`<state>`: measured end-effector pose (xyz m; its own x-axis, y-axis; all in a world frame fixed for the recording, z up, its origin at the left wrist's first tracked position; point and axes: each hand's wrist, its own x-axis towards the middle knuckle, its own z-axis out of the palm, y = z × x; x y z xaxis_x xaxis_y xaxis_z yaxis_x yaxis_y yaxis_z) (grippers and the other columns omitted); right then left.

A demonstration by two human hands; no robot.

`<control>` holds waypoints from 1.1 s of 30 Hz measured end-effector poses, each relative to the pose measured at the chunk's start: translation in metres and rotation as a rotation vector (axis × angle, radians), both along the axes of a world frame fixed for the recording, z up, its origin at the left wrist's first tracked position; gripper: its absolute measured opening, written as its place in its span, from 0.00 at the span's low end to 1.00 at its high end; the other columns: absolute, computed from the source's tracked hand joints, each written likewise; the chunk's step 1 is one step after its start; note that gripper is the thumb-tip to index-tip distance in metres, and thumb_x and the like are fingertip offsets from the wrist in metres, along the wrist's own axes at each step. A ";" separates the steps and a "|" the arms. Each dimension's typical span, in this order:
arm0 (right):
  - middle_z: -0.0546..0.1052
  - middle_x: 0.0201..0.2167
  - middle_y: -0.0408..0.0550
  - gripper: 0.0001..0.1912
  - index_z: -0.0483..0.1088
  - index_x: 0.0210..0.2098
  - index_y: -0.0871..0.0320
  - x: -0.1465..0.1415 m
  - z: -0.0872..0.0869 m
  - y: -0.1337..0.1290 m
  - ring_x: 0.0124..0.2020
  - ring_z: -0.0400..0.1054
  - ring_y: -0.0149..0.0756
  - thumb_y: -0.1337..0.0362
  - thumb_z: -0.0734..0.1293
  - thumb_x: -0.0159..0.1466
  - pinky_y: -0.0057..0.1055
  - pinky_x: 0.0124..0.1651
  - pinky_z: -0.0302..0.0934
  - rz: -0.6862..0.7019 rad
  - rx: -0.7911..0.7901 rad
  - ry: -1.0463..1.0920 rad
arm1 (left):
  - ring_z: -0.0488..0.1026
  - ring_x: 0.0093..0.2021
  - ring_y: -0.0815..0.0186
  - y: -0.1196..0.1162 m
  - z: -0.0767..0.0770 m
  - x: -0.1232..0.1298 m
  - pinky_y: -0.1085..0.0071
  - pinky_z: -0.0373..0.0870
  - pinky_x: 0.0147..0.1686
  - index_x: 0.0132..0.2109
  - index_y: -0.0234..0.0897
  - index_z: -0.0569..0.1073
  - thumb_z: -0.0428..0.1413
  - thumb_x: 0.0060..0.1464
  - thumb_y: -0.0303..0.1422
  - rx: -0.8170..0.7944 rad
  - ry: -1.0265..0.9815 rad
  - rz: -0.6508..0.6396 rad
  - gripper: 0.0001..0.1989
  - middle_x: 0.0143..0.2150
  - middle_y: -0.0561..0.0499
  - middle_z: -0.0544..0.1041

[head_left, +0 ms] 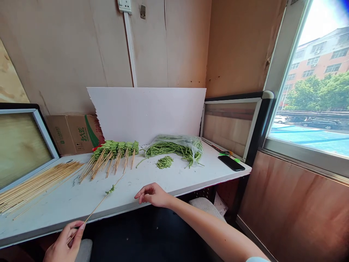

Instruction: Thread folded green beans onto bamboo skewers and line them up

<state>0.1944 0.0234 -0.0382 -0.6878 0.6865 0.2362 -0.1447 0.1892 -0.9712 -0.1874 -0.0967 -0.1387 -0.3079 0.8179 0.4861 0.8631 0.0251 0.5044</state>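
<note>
My left hand [67, 240] at the bottom left pinches the lower end of a thin wooden skewer [98, 205], which slants up and right over the table edge. A small bunch of green bean pieces [111, 189] sits on the skewer past its middle. Over the table's front edge hangs my right hand [152, 194], fingers loosely curled and apart, away from the skewer. Behind it lies a small pile of cut green pieces [164, 162]. Long green beans [174, 147] rest partly in a clear plastic bag. Filled skewers [116, 151] are stacked left of them.
Many bare skewers [40, 182] lie on the left of the white table [152, 178]. A black phone [231, 163] is near the right end. Behind stand a white board [149, 112] and a cardboard box [75, 134]. Framed panels flank both sides.
</note>
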 end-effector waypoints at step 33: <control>0.82 0.31 0.45 0.14 0.81 0.39 0.59 0.002 -0.002 0.001 0.35 0.75 0.37 0.68 0.68 0.54 0.36 0.47 0.66 0.004 -0.029 0.009 | 0.86 0.36 0.60 -0.004 0.011 0.012 0.75 0.76 0.31 0.45 0.46 0.72 0.54 0.60 0.52 0.010 -0.131 -0.081 0.17 0.30 0.54 0.83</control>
